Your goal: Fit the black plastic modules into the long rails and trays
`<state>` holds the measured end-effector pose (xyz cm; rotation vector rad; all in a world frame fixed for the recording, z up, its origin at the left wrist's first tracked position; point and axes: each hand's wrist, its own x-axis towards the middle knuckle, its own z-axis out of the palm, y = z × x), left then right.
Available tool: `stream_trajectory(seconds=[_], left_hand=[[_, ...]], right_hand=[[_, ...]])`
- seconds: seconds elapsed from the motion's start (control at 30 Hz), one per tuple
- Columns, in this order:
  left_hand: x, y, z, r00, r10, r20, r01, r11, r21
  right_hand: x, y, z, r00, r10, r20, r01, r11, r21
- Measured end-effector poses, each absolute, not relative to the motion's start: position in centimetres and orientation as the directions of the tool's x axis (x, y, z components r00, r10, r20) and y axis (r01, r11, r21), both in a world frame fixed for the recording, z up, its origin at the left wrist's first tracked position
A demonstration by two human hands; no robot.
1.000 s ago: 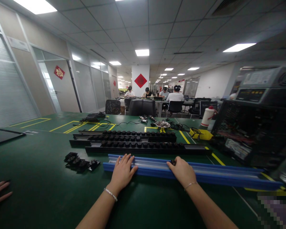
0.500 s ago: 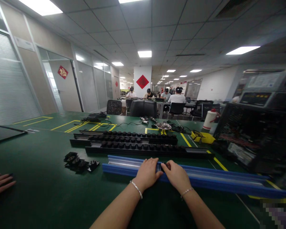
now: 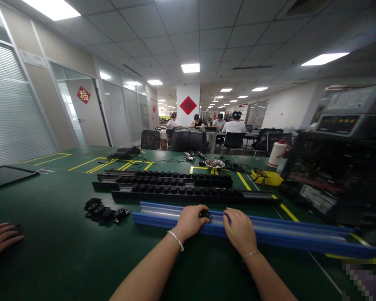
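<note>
At nine o'clock on the green worktop [image 3: 65,251] lies one hand of another person [image 3: 3,238], fingers slightly spread. Next comes a heap of small black parts [image 3: 102,212], too overlapped to count. The left hand [image 3: 189,223] pinches one small, dark, rounded piece [image 3: 204,215] between thumb and forefinger, in one long blue channel-shaped rail [image 3: 275,232]. Three long black rails [image 3: 175,198] lie at twelve o'clock. The right hand [image 3: 240,234], half open, rests bent fingers on the blue rail, toward three o'clock.
</note>
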<state>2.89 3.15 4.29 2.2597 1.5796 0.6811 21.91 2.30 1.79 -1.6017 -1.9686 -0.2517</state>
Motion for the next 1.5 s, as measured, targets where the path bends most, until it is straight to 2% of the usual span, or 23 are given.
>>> stream_trajectory(seconds=[0.37, 0.77, 1.17, 1.33, 1.5], left_hand=[[-4.0, 3.0, 4.7, 0.213, 0.969, 0.129, 0.759, -0.247, 0.602], [-13.3, 2.5, 5.0, 0.102, 0.989, 0.105, 0.816, -0.144, 0.559], [-17.2, 1.8, 4.3, -0.026, 0.995, 0.099, 0.812, -0.037, 0.583], [-19.5, 2.0, 3.1, -0.148, 0.978, 0.145, 0.832, 0.043, 0.553], [-23.8, 1.4, 1.1, -0.328, 0.926, 0.186, 0.853, 0.205, 0.48]], right_hand=[[22.0, 2.1, 1.6, -0.119, 0.845, 0.521, 0.934, 0.273, -0.231], [22.4, 1.8, 1.7, -0.228, 0.839, 0.493, 0.902, 0.373, -0.217], [23.2, 1.6, 1.8, -0.374, 0.828, 0.417, 0.856, 0.481, -0.189], [23.3, 1.7, 1.7, -0.405, 0.811, 0.423, 0.842, 0.511, -0.173], [23.5, 1.9, 1.4, -0.429, 0.8, 0.418, 0.835, 0.528, -0.154]])
